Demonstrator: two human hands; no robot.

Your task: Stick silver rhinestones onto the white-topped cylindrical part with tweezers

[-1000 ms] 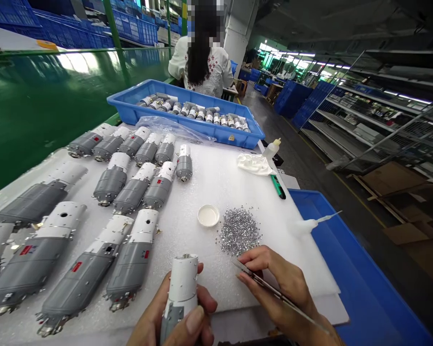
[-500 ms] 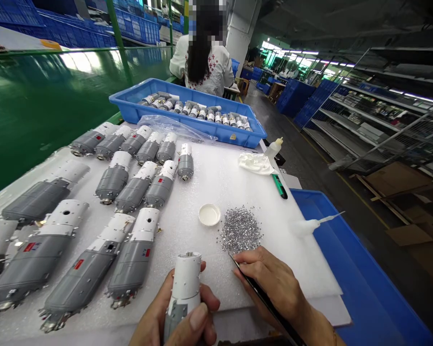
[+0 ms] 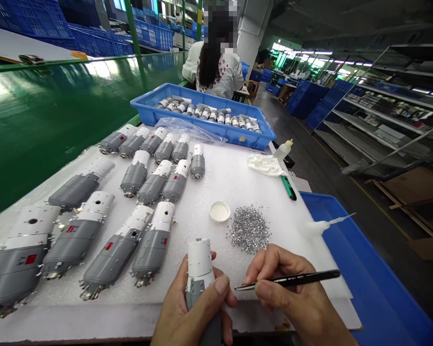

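Rows of grey-and-white housings fill the left of a foam sheet on the bench. Beyond them, at the far edge, sits a blue tray of small motors, with a plastic bag against it and a co-worker past it. Near the front edge, the left hand has a closed grip around an upright housing, white end up. Farther back lie a white dish and a heap of silver grains. The right hand grips a black pick, its fine tip just beside the held housing. Toward the far right corner are a squeeze bottle, a white cloth and a green pen. At the right edge, a white nozzle sits near a blue bin.
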